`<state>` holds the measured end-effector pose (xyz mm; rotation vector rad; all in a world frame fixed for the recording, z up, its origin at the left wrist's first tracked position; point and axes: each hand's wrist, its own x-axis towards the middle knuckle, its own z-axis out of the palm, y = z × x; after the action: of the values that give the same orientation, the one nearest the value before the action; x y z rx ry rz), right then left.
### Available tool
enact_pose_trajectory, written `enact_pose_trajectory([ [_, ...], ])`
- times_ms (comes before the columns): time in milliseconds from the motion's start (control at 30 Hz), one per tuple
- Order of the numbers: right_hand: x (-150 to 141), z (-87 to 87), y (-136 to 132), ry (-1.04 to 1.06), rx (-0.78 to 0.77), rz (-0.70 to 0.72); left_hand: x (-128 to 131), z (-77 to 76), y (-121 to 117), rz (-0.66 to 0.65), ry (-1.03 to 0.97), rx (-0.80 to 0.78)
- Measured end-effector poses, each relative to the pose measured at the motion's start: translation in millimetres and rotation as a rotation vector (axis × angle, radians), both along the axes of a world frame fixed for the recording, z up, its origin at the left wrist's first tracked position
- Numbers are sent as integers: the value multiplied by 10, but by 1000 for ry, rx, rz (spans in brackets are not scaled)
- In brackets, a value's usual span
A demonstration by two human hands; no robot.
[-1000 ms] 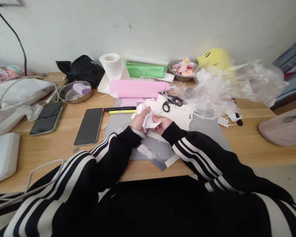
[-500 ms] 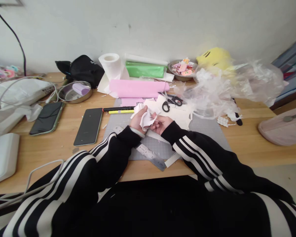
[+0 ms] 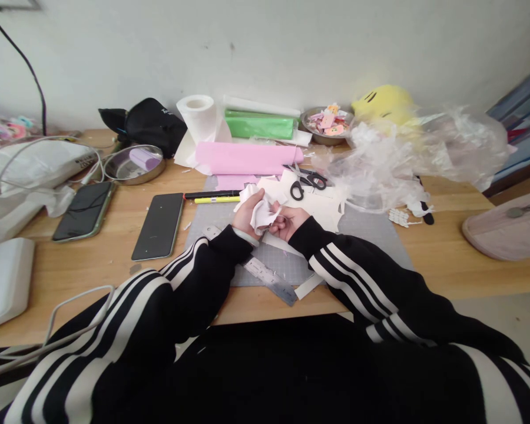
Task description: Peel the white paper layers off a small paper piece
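Observation:
My left hand (image 3: 247, 215) is closed around a crumpled white sheet (image 3: 263, 213), paper or thin cloth, above the cutting mat (image 3: 362, 235). Against the sheet's right edge, my right hand (image 3: 290, 224) has its fingers curled in a pinch; a thin pale strip shows at the fingertips. Just beyond the hands lie black-handled scissors (image 3: 308, 180) on cream paper pieces (image 3: 324, 206). A metal ruler (image 3: 269, 279) lies slantwise under my left wrist. To the left of the sheet are a yellow pen (image 3: 216, 200) and a black pen (image 3: 209, 194).
Pink (image 3: 247, 158) and green rolls (image 3: 259, 126) lie behind the mat, beside a white paper roll (image 3: 197, 121). Clear plastic bags (image 3: 380, 159) pile up at right. Two phones (image 3: 158, 227) and a metal bowl (image 3: 135, 171) are at left; a pink pouch (image 3: 507, 227) sits far right.

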<state>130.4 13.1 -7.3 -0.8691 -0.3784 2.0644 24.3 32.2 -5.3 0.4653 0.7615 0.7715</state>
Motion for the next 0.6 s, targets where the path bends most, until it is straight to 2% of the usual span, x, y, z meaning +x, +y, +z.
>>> enact_pose_trajectory([
  [600,27,-2,24,24,-14,26,-9,16,-19,20,-16,18],
])
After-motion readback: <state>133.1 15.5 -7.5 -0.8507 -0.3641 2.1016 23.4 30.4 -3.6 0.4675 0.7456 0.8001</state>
